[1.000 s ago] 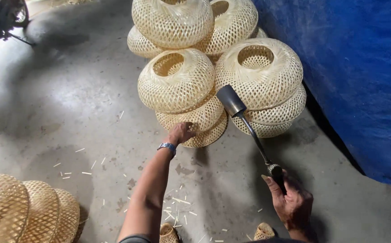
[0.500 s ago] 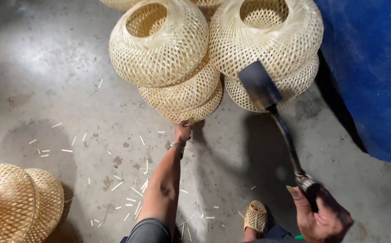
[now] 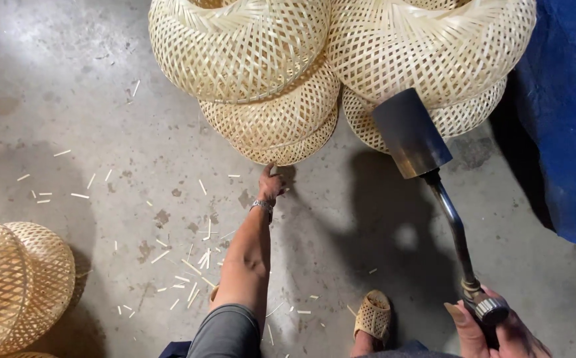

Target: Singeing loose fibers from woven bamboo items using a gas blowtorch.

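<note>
Near us, our right hand (image 3: 500, 328) is clenched round the long black metal torch (image 3: 434, 179). Our left hand (image 3: 271, 187) reaches out and touches the bottom of the pale woven bamboo lampshade (image 3: 268, 86); we cannot tell if it grips. Farther off sit more pale shades (image 3: 434, 53). Browner woven shades (image 3: 16, 285) wait at our near left.
</note>
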